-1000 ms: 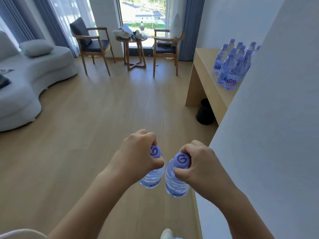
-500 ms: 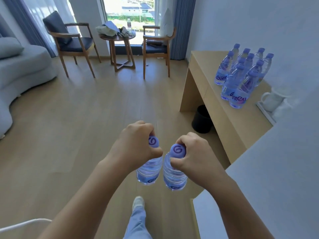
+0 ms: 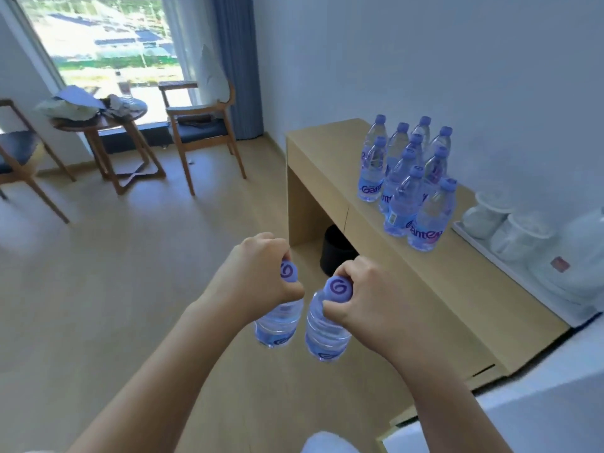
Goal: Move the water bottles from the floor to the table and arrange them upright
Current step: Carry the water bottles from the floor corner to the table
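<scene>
One bottle [image 3: 277, 325] is gripped by the left hand [image 3: 258, 273], another bottle [image 3: 327, 335] by the right hand [image 3: 362, 299]; upright bottles [image 3: 405, 181] crowd the table [image 3: 457, 289] at right.

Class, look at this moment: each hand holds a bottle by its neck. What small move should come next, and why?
Probably carry both on toward the table. The left hand and right hand each grip a bottle over the floor, short of the desk. Bare wood shows in front of the standing bottles, so there is room to set them.

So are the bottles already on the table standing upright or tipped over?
Upright. Every one in the cluster of bottles on the table stands on its base with its purple cap on top; none lies on its side.
</scene>
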